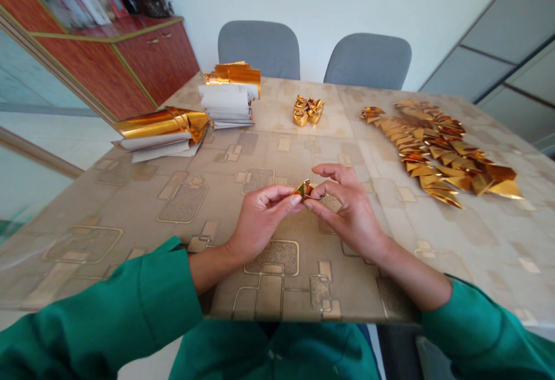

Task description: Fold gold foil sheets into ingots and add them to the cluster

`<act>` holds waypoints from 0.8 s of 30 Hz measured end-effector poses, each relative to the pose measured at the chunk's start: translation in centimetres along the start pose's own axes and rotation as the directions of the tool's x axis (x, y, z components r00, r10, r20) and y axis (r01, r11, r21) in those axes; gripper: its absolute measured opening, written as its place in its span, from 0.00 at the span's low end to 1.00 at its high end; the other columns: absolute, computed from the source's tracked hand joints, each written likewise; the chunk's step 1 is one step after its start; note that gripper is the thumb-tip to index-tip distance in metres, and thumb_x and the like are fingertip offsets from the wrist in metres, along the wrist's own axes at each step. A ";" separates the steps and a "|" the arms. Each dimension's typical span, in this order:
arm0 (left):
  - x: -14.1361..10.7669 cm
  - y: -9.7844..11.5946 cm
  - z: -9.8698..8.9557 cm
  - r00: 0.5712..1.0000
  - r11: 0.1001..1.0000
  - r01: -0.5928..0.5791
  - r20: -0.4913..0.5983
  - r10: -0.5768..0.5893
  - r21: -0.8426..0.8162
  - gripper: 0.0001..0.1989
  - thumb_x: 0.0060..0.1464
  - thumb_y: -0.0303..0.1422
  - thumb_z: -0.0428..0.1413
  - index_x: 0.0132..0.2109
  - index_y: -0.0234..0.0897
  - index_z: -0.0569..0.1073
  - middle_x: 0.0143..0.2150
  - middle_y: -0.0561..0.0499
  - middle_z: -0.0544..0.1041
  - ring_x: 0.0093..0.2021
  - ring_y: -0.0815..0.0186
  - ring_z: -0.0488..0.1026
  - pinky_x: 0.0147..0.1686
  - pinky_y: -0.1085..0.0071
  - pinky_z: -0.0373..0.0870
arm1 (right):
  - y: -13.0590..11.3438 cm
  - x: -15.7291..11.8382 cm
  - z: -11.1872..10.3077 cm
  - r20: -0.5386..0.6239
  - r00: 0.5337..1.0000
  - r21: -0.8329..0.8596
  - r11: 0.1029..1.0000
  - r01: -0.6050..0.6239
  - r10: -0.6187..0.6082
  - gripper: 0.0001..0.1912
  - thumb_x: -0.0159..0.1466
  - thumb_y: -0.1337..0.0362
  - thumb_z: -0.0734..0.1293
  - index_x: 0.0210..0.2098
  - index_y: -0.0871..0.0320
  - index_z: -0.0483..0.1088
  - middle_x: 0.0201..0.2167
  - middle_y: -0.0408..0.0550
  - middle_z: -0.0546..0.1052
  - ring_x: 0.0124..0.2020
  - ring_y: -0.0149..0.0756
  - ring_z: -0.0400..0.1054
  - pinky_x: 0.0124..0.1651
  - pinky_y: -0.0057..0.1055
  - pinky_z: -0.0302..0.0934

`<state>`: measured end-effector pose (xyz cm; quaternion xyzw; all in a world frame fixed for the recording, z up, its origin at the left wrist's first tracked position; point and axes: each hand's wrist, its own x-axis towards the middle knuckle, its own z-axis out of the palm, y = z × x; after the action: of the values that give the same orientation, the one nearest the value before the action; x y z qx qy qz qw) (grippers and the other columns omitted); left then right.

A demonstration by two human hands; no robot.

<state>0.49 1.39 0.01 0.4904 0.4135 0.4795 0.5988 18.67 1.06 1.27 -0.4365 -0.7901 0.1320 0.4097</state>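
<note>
A small folded piece of gold foil paper [302, 190] is held above the table's near middle. My left hand [263, 212] pinches its left side between thumb and fingers. On the other side, my right hand [349, 209] grips the piece's right edge with thumb and index finger, its other fingers loosely raised. Farther back stands a small cluster of folded gold paper pieces [308, 110]. To the right lies a large spread of pointed, folded gold pieces [437, 151] in overlapping rows.
A patterned tablecloth [182, 200] covers the table. At the back left are a stack of gold-and-white paper sheets [228, 102] and a rolled gold sheet bundle [162, 128]. Two grey chairs [259, 50] stand at the far side, with a wooden cabinet [147, 62] to the left.
</note>
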 end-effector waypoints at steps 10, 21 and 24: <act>0.2 -0.6 -0.1 0.996 0.989 0.084 0.023 -0.081 -0.119 0.12 0.49 0.38 0.66 0.38 0.33 0.79 0.35 0.48 0.82 0.35 0.64 0.81 0.43 0.64 0.79 | 0.4 0.3 -0.2 0.000 0.999 0.141 0.989 -0.046 0.047 0.02 0.65 0.67 0.68 0.34 0.55 0.71 0.44 0.50 0.72 0.51 0.42 0.68 0.52 0.43 0.62; 0.2 -0.6 0.0 0.990 0.986 0.126 0.077 -0.118 -0.111 0.11 0.47 0.36 0.67 0.35 0.33 0.79 0.34 0.50 0.81 0.34 0.67 0.79 0.43 0.67 0.78 | 0.5 0.2 0.6 -0.010 0.998 0.132 0.989 -0.064 0.066 0.06 0.63 0.67 0.69 0.30 0.56 0.69 0.41 0.49 0.73 0.45 0.39 0.69 0.48 0.39 0.63; 0.3 -0.7 0.0 0.990 0.985 0.129 0.072 -0.121 -0.111 0.12 0.45 0.36 0.68 0.34 0.32 0.78 0.32 0.51 0.80 0.33 0.68 0.78 0.42 0.68 0.78 | 0.5 0.2 0.8 -0.010 0.998 0.134 0.989 -0.057 0.059 0.06 0.63 0.67 0.69 0.30 0.55 0.68 0.39 0.47 0.74 0.42 0.38 0.70 0.46 0.38 0.63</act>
<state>0.65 1.63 -0.67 0.4433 0.3954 0.4480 0.6681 18.31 1.61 0.56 -0.4319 -0.7636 0.1934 0.4393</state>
